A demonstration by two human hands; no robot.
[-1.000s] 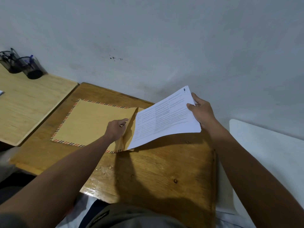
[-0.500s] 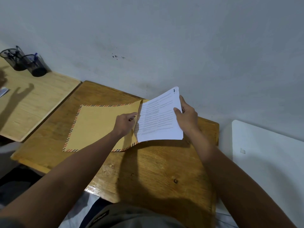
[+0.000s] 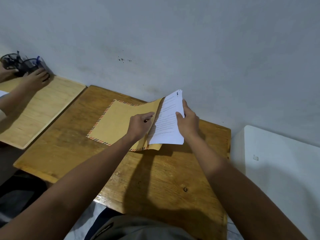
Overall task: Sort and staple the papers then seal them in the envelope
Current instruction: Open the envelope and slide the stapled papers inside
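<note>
A brown envelope [image 3: 114,123] with a red and black striped border lies on the wooden desk [image 3: 155,179], its mouth facing right. My left hand [image 3: 139,124] pinches the upper lip of that mouth and lifts it. My right hand [image 3: 187,123] grips a stack of white printed papers [image 3: 167,125] by the right edge. The stack's left edge sits inside the mouth, over the envelope's lower flap. A dark mark shows at the stack's top corner.
A lighter wooden desk [image 3: 39,108] adjoins on the left, where another person's hands [image 3: 36,78] touch black mesh pen cups [image 3: 19,64] against the wall. A white surface [image 3: 280,167] stands at the right. The grey wall runs close behind the desks.
The papers have moved left, from beside the envelope into its open mouth. My left hand has raised the upper lip higher. Another person's hands have come to the pen cups.
</note>
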